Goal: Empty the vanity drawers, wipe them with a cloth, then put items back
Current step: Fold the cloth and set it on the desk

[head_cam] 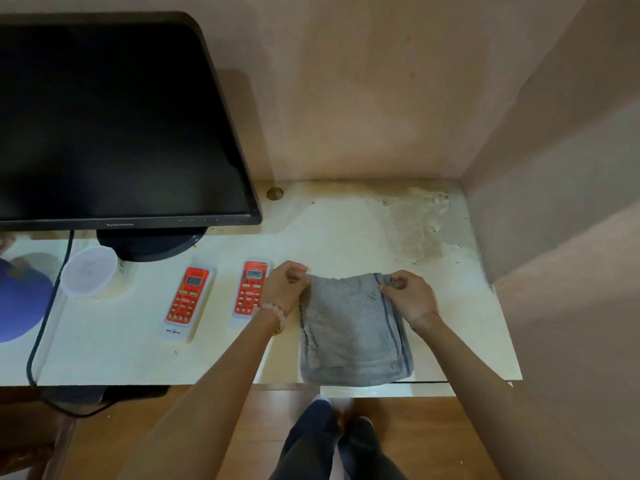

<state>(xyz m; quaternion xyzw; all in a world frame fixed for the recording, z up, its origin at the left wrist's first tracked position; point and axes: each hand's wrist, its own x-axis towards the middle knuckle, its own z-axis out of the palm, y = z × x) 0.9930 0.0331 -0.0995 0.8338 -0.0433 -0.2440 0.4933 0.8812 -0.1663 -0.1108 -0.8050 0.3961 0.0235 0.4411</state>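
A grey cloth (pixel 349 330) with a blue stripe lies folded on the cream vanity top (pixel 346 230), its near end reaching the front edge. My left hand (pixel 285 289) pinches the cloth's far left corner. My right hand (pixel 408 296) pinches its far right corner. Both corners are held just above the surface. Under the front edge, a pale drawer front (pixel 388 390) shows a little way out. Two red and white remotes (pixel 188 303) (pixel 250 291) lie side by side left of the cloth.
A black monitor (pixel 114 116) on a round stand fills the left back. A lidded clear tub (pixel 89 271) and a black cable (pixel 45 317) sit left of the remotes, a blue object (pixel 20 299) at the far left. A side panel (pixel 554 168) walls the right.
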